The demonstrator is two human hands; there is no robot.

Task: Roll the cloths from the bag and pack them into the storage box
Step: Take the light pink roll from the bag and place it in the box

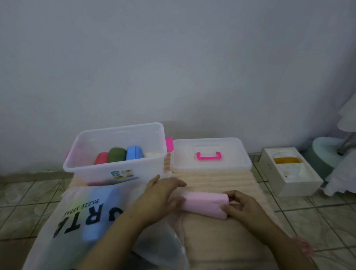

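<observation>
- A pink cloth [204, 204], soft and rolled into a squat cylinder, is laid on the peach mat [217, 240], to the right of the storage box and nearer the person.
- The roll's right end is grasped by the right hand [244, 208], whose fingers are curled round it, thumb at the far side.
- The roll's left end is touched by the left hand [163, 197], which is laid flat with fingers fairly straight; whether anything is gripped under the palm cannot be told.
- The mat is seen as a plush, ribbed fabric, with ridges running across its far part.
- The storage box [116, 153], a clear plastic tub with rounded corners and pink latches, stands at the mat's far left corner; a paper label is stuck on its front wall.
- Inside the box, four rolled cloths are stood side by side: red [101, 158], green [117, 154], blue [134, 152] and cream [152, 154].
- A translucent plastic bag [85, 217] with dark printed letters is spread in front of the box, and blue cloth is seen through it.
- The clear lid [211, 156] with a pink handle is laid flat just right of the box.
- A white foam box [290, 175] is set on the tiled floor [19, 197], further right of the lid.
</observation>
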